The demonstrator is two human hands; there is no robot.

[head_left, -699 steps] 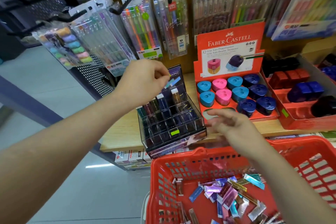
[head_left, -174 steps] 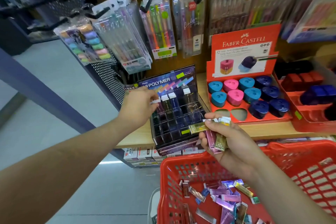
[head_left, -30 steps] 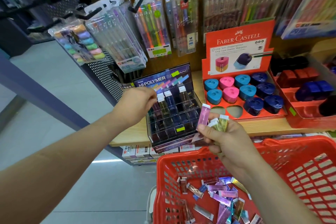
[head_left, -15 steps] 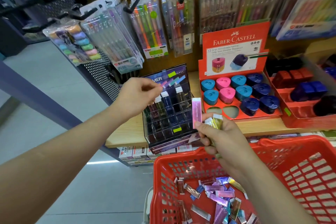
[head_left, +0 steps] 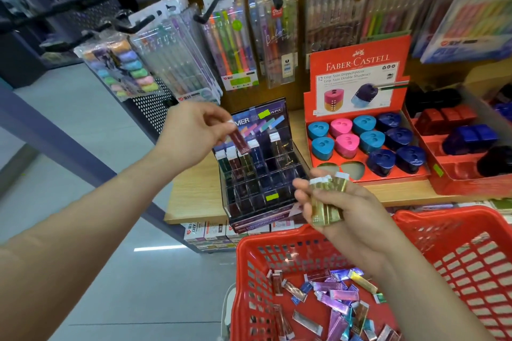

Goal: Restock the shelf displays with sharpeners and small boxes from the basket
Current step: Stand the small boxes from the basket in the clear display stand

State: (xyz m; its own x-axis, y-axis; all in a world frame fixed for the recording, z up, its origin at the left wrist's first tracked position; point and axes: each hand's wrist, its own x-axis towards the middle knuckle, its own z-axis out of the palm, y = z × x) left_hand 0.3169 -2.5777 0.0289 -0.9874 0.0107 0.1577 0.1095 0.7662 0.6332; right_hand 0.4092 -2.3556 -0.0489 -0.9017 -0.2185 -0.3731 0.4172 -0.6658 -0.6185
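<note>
Left hand (head_left: 188, 133) took pink box (head_left: 238, 138); right hand (head_left: 353, 220) keeps gold boxes (head_left: 327, 202).

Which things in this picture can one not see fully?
Head view:
The header card of the clear display: the left hand covers part of its name.
The gold boxes in the right hand: the grip hides their count.
The basket: cut off by the lower edge.
The small box in the left hand: print blurred.
</note>
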